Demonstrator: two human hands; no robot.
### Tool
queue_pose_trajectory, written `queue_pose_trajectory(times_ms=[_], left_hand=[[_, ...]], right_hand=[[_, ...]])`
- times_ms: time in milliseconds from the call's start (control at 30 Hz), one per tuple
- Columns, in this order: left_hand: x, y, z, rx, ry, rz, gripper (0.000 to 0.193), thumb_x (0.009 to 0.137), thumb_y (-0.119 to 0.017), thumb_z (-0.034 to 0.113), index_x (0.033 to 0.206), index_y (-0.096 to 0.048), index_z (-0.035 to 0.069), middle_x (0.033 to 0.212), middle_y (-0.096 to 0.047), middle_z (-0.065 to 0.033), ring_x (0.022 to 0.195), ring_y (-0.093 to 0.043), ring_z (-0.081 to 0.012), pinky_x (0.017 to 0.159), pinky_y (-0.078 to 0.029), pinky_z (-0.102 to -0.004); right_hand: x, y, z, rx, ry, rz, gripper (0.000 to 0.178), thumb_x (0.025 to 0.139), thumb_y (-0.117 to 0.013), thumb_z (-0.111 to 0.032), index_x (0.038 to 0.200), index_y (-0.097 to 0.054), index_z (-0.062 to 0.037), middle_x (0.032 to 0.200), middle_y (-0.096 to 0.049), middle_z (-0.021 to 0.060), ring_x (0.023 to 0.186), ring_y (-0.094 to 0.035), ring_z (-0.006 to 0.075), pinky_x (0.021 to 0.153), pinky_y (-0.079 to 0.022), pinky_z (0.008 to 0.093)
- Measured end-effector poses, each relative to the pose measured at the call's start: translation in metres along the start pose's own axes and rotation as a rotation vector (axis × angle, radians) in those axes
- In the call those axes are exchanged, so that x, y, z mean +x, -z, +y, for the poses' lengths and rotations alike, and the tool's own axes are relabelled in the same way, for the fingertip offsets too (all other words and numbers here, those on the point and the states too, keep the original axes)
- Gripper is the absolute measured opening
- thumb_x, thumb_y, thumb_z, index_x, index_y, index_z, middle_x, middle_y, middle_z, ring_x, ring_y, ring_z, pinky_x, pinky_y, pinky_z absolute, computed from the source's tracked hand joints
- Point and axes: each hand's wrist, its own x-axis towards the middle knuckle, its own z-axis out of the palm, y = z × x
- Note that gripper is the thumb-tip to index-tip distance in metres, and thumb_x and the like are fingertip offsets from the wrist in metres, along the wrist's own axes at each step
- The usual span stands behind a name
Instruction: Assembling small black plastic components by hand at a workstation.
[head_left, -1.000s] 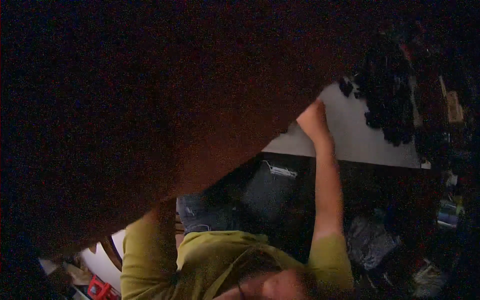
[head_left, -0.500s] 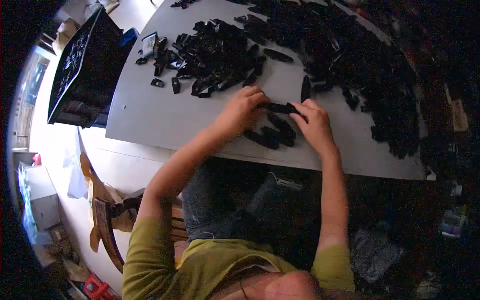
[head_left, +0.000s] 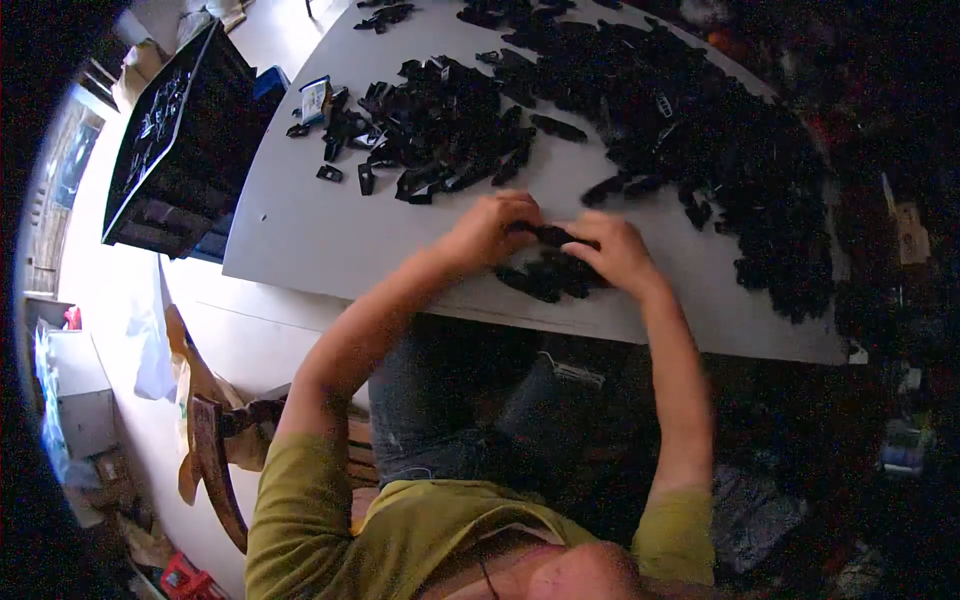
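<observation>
My left hand (head_left: 497, 230) is closed on one end of a dark elongated plastic piece (head_left: 551, 236), its fingers curled and slightly blurred. From the other side my right hand (head_left: 614, 252) pinches the same piece, thumb toward the left hand. The piece is held just above the table; its exact kind is too dark to make out. Directly below, between the hands and the table's near edge, lies a small group of similar black pieces (head_left: 540, 282).
The grey-white table (head_left: 320, 235) bears a heap of small black parts (head_left: 435, 125) at the far left and a larger spread of long black pieces (head_left: 700, 150) at the right. A small packet (head_left: 314, 101) lies by the heap. Left of the table stands a black crate (head_left: 190, 140); a wooden chair (head_left: 212, 460) is nearby.
My right hand has moved left, nearer my left hand, with the piece still between them. A long black piece beyond the right hand stood nearly lengthwise and now lies slanted. The view has shifted slightly.
</observation>
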Motion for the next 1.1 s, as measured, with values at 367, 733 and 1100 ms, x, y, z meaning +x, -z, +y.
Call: queue_pose_trajectory(times_ms=[367, 733, 1100], left_hand=[[-0.007, 0.001, 0.001, 0.074, 0.028, 0.051, 0.02, 0.067, -0.068, 0.006, 0.083, -0.059, -0.001, 0.088, -0.058, -0.015, 0.089, -0.055, -0.0356, 0.077, -0.045, -0.0399], [-0.046, 0.0, 0.029, 0.14, 0.091, -0.056, 0.026, 0.069, -0.066, 0.01, 0.093, -0.059, 0.003, 0.099, -0.056, -0.0138, 0.096, -0.05, -0.0344, 0.084, -0.042, -0.0413], [-0.028, 0.018, 0.034, 0.46, 0.08, 0.06, 0.033, 0.072, -0.066, 0.015, 0.104, -0.062, 0.008, 0.119, -0.05, -0.0128, 0.113, -0.043, -0.0333, 0.095, -0.036, -0.0425]], right_hand=[[-0.016, -0.039, -0.025, -0.105, -0.048, 0.319, 0.036, 0.079, -0.064, -0.016, 0.114, -0.061, -0.0137, 0.076, -0.051, 0.0103, 0.07, -0.053, 0.0285, 0.06, -0.042, 0.0369], [-0.053, -0.042, -0.042, -0.023, 0.054, 0.236, 0.035, 0.076, -0.067, -0.022, 0.109, -0.063, -0.0121, 0.077, -0.051, 0.0079, 0.076, -0.051, 0.0257, 0.067, -0.043, 0.0362], [-0.127, 0.056, 0.146, -0.443, -0.588, 0.874, 0.049, 0.084, -0.06, -0.04, 0.128, -0.05, -0.0208, 0.13, -0.042, 0.0129, 0.12, -0.036, 0.0328, 0.097, -0.032, 0.0472]])
